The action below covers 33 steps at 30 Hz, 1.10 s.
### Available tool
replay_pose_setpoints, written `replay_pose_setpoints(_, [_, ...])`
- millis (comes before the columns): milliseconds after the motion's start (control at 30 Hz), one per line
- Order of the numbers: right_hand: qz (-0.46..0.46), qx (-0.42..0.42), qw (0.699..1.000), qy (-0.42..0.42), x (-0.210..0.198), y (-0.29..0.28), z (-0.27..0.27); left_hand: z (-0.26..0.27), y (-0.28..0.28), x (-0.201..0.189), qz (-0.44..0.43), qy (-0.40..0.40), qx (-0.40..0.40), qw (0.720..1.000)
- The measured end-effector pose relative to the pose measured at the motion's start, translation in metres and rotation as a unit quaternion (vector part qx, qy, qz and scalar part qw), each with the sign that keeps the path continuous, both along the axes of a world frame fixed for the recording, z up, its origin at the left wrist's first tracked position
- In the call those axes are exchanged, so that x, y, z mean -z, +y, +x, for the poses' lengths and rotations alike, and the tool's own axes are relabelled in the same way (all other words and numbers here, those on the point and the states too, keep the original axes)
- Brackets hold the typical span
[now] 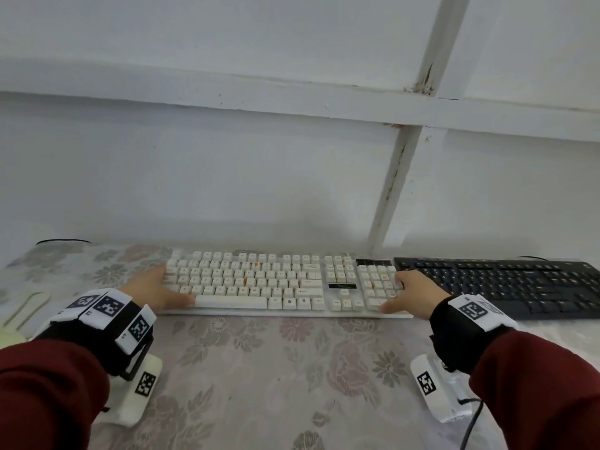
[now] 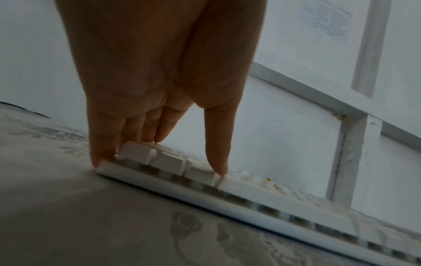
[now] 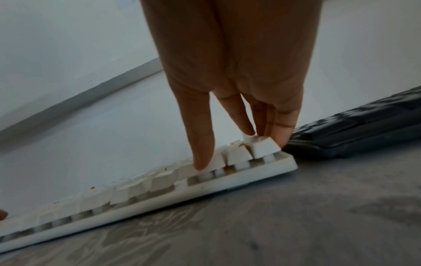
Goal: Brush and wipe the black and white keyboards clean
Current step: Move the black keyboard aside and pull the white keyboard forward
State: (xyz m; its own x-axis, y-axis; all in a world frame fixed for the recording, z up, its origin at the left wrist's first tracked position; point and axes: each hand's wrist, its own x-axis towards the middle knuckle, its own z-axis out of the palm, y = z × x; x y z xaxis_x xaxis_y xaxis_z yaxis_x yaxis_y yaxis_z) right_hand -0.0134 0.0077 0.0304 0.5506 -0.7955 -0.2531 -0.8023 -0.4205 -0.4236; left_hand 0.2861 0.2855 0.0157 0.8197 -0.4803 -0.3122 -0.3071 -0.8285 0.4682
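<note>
Here, my hands frame the white keyboard (image 1: 259, 280).
Left hand (image 1: 156, 292) and right hand (image 1: 412, 292) rest straight-fingered on its ends, grip loose; black keyboard (image 1: 506, 284) just beside.

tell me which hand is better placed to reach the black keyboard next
Right. The right hand rests on the white keyboard's number-pad end, right beside the black keyboard. The left hand is at the far end.

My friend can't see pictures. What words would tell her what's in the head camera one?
Two hands rest on the ends of a white keyboard with orange specks between its keys: the left hand on its left end, the right hand on its number pad. It lies on a flowered tablecloth, with a black keyboard to its right.
</note>
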Motion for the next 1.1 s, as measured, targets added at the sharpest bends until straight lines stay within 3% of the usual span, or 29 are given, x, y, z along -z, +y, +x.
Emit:
replay_pose_setpoints(533, [0.038, -0.017, 0.997, 0.067, -0.001, 0.033, -0.045, -0.059, 0.051, 0.0, -0.01, 0.011, -0.05, 0.999])
replay_pose_setpoints(1100, [0.069, -0.031, 0.997, 0.014, 0.004, 0.061, -0.115, -0.139, 0.098, -0.007, 0.017, -0.021, -0.041, 0.999])
